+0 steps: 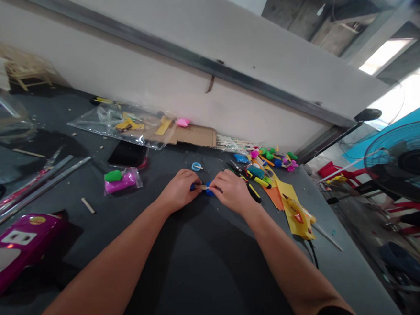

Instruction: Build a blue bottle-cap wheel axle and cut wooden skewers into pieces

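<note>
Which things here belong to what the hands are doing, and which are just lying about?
In use: left hand, right hand, wooden stick with blue clay.

Lying about: bagged magenta and green clay, yellow-handled pliers, loose craft stick, desk fan.

dark table (203,273): clay packet (121,182), pliers (252,188), yellow card (296,213)

Blue clay (209,191) looks matt; table (203,268) is matt black (material unclear). Plastic bag (96,122) is clear and glossy; cardboard (194,136) is brown and rough.
</note>
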Demonstrator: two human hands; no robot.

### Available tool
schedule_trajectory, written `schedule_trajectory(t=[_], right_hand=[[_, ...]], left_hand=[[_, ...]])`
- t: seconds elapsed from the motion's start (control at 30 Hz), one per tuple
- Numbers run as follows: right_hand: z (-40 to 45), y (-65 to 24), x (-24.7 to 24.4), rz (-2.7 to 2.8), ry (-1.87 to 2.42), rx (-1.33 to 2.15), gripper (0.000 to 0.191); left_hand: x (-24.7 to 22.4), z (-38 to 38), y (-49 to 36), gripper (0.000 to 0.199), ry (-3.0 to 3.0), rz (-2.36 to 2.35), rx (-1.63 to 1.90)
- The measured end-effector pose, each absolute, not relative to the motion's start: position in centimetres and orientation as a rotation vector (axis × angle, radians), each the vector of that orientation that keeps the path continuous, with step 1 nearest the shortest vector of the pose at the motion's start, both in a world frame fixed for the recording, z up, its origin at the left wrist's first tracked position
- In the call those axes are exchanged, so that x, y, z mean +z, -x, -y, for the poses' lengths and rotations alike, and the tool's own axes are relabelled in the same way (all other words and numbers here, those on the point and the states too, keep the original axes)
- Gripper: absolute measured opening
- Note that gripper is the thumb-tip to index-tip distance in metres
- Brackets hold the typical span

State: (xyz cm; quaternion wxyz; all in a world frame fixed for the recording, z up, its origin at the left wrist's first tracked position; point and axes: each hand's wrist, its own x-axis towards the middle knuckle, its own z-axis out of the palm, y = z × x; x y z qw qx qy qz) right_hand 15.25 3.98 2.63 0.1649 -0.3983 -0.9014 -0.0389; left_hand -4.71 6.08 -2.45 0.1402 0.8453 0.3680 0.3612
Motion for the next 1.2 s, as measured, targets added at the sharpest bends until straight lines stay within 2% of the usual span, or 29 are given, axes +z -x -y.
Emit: schedule_trajectory(t=[0.57, 0.87, 1.2], right_hand=[[-3.8, -15.4, 3.0, 2.656, 1.029, -0.130, 0.018], [-4.0, -15.7, 3.3, 2.312, 1.076, 0.049, 0.016], [-4.4, -15.6, 1.8, 2.380, 1.187, 0.078, 0.016]], left_hand=[[-2.4, -6.0, 4.7, 0.005, -2.439, -1.064, 1.052], [-2.5, -6.1, 4.7, 0.007, -2.442, -1.082, 1.032], [-2.7, -6.1, 4.7, 0.006, -2.414, -1.065, 1.053]])
